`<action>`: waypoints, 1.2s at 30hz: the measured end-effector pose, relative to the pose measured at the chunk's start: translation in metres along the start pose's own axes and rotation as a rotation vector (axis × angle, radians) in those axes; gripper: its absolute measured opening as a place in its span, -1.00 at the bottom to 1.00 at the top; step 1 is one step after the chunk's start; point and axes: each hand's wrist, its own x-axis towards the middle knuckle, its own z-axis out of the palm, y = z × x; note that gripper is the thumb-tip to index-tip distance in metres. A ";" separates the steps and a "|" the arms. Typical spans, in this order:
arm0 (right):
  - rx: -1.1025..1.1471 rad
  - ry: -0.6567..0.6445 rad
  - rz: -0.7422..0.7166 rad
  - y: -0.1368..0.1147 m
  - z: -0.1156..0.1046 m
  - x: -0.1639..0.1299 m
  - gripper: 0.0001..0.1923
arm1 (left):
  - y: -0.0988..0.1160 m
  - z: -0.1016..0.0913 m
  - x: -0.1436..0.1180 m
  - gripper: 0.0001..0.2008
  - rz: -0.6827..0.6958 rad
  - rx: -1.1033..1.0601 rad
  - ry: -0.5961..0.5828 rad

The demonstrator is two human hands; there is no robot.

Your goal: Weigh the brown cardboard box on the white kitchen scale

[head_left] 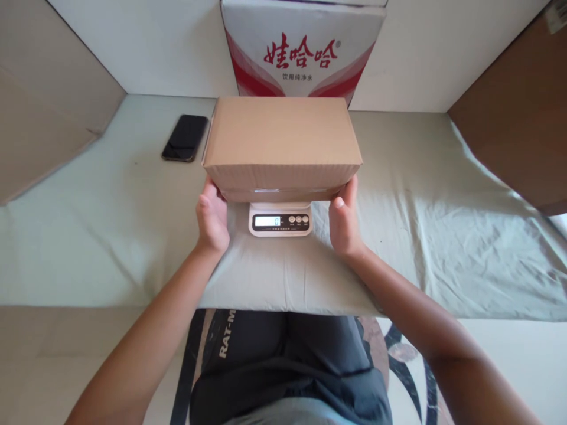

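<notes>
While both palms clamp the cardboard box [282,137] ends | my left hand [212,218], right hand [343,221] keep it level | box over kitchen scale [280,219], contact unclear | display left uncovered, reads 0 | phone [185,137] well apart

Matt cardboard box [282,139], glossy plastic scale [280,219], wrinkled cloth sheet [420,236]

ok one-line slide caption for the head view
Both hands grip a cardboard box over a scale.

Carton [303,50], 12 o'clock: red "娃哈哈", "饮用纯净水" beneath. Scale [280,219] display, centre: "0". Shorts [283,354], 6 o'clock: "RAT-M", cut off.
</notes>
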 end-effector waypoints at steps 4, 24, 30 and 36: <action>0.012 -0.006 -0.053 0.012 -0.002 -0.002 0.19 | -0.011 -0.008 0.002 -0.02 0.031 0.034 0.008; 0.012 0.053 -0.043 0.021 0.002 -0.003 0.18 | -0.005 -0.001 0.000 0.02 -0.022 0.056 0.119; 0.028 0.066 -0.041 0.019 0.003 -0.005 0.17 | -0.012 -0.011 -0.003 0.03 -0.065 0.078 0.089; 0.029 0.072 -0.082 0.024 0.003 -0.003 0.14 | -0.014 -0.016 -0.003 0.03 -0.052 0.088 0.088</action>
